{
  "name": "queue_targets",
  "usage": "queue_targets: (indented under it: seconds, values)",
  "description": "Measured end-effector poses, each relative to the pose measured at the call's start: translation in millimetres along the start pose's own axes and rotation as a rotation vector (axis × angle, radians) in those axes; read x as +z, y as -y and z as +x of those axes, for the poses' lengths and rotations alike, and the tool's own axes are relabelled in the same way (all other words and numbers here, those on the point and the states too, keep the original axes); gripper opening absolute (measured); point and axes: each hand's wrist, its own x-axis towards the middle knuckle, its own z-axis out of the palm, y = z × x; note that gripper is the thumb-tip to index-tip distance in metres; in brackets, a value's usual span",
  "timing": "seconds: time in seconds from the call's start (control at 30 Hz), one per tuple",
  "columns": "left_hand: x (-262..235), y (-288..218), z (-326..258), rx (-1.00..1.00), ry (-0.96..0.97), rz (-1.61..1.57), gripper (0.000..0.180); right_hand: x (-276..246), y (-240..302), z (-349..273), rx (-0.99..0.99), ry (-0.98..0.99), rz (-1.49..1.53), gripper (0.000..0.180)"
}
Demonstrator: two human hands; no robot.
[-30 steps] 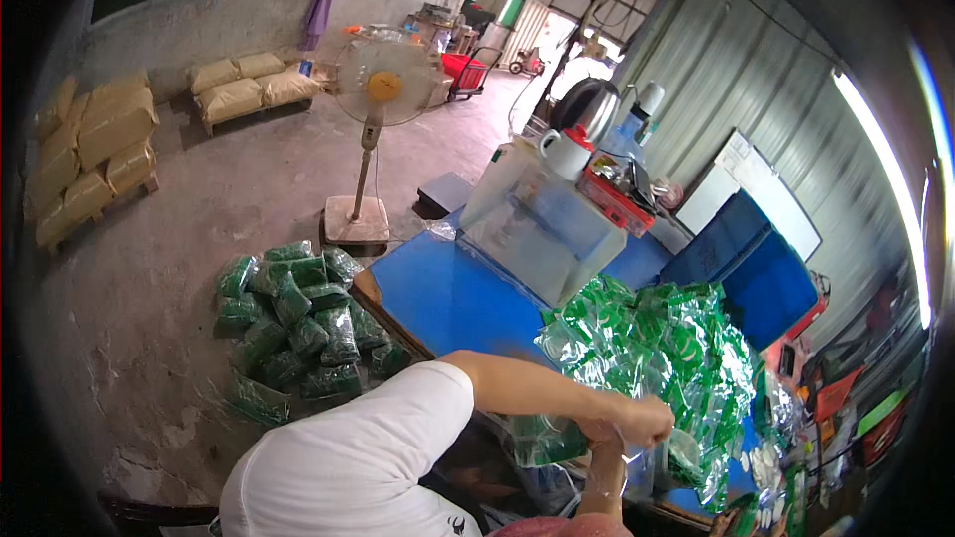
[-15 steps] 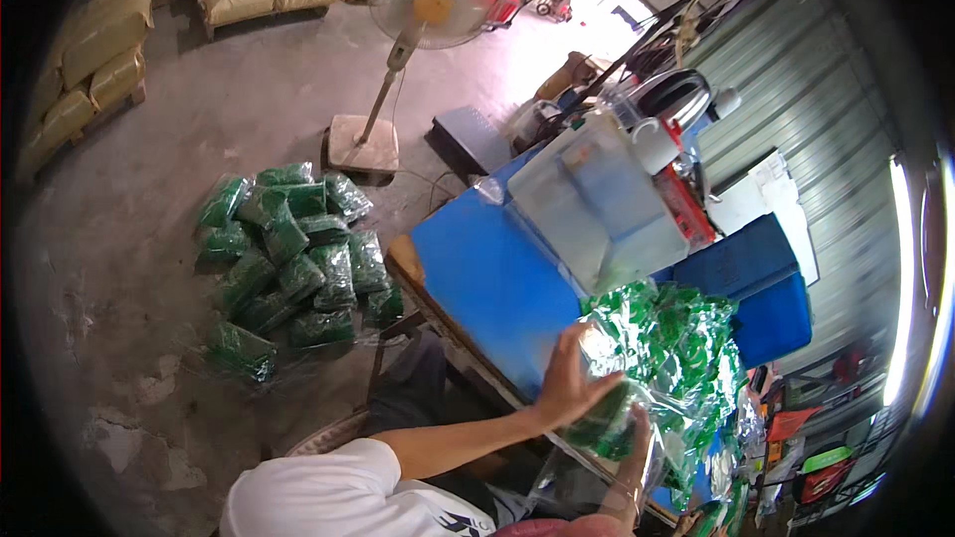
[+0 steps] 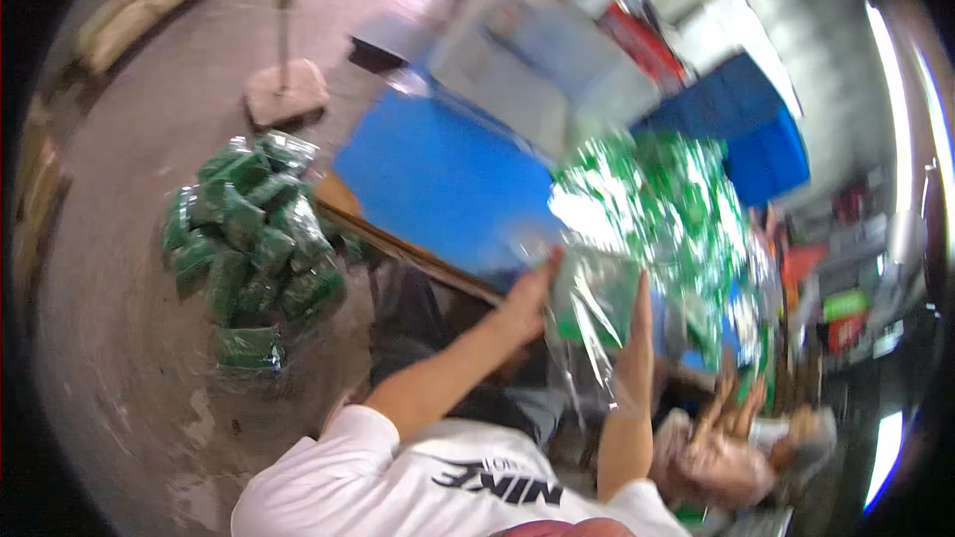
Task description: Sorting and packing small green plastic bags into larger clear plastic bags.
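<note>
a person in a white t-shirt (image 3: 418, 482) holds a clear plastic bag (image 3: 595, 303) of green packets up between both hands at the near edge of a blue worktop (image 3: 438, 174). the left hand (image 3: 529, 288) presses against the bag's left side with fingers closed on the film, while the right hand (image 3: 637, 313) stands upright against its right side; the picture is blurred, so how firmly each hand grips cannot be told. the bag sits just in front of a large heap of green and clear packets (image 3: 662, 199) that covers the right part of the worktop. on the concrete floor (image 3: 129, 338) to the left, a stack of filled green bags (image 3: 254, 249) lies well apart from the hands. behind it stands the base of a pedestal fan (image 3: 286, 89). a grey boxy machine (image 3: 532, 65) rests at the far end of the worktop, beside blue panels (image 3: 761, 134).
</note>
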Motion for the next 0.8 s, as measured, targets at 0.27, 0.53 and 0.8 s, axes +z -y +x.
queue_targets:
  seconds: [0.27,0.53,0.8]
  values:
    - [-4,-18,0,0.143,-0.17,0.176,0.077,66,-18,-50,-0.05,0.365,0.896,0.073]
    - [18,-9,-18,0.213,-0.359,0.282,0.064,74,-42,-45,-0.168,0.183,1.193,0.092]
    - [19,-4,-54,0.228,-0.399,0.622,0.04,57,-40,-57,0.048,0.449,1.34,0.093]
